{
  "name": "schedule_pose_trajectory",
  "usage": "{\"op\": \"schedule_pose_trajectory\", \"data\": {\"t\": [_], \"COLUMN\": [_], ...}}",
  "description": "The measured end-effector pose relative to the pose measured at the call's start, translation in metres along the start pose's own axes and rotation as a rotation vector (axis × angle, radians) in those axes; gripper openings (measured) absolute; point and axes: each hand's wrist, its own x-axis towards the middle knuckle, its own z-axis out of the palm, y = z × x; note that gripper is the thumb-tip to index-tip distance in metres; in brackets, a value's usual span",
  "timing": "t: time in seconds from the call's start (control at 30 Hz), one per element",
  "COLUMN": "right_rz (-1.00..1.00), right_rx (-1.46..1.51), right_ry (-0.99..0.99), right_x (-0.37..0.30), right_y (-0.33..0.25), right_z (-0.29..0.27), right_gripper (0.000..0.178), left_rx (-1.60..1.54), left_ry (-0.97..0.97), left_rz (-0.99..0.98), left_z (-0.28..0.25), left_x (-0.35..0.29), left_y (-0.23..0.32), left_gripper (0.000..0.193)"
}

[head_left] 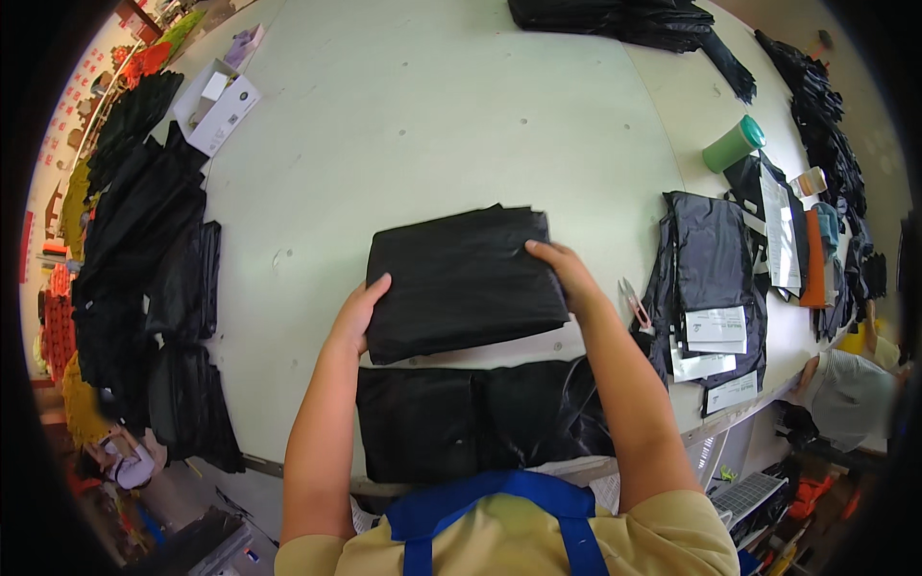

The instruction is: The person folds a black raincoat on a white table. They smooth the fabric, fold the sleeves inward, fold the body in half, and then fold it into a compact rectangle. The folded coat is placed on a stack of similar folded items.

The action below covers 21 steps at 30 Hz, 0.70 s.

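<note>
Between my two hands is a stack of folded black fabric (461,283), above the pale table. My left hand (365,309) grips its left edge, thumb on top and the other fingers hidden beneath. At the upper right edge, my right hand (565,274) holds it the same way, thumb across the top. Closer to my body, another folded black fabric piece (418,422) lies along the table's near edge. Small thread snips (635,305) rest on the table right of my right forearm.
Folded black garments with white labels (711,254) lie at the right, with a green cup (734,144) beyond them. Piles of black fabric (158,259) line the left edge, below a white box (216,106). More black fabric (615,19) sits at the far edge.
</note>
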Motion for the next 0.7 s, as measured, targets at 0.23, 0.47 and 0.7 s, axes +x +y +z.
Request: {"op": "schedule_pose_trajectory", "data": {"t": [0.23,0.47,0.7], "right_rz": [-0.2,-0.21,-0.41], "right_rx": [-0.047,-1.018,-0.806], "right_ry": [0.067,0.247,0.409], "right_x": [-0.175,-0.192,-0.231], "right_y": [-0.015,0.152,0.197], "right_z": [0.072,0.025,0.023], "right_gripper": [0.047,0.061,0.056], "left_rx": [0.052,1.42,1.272], "left_ry": [-0.09,0.424,-0.052], "left_rz": [0.196,0.499,0.676], "left_z": [0.002,-0.037,0.023], "left_x": [-0.157,-0.215,-0.219], "left_y": [0.001,-0.118,-0.149], "left_gripper": [0.054,0.058,0.048]}}
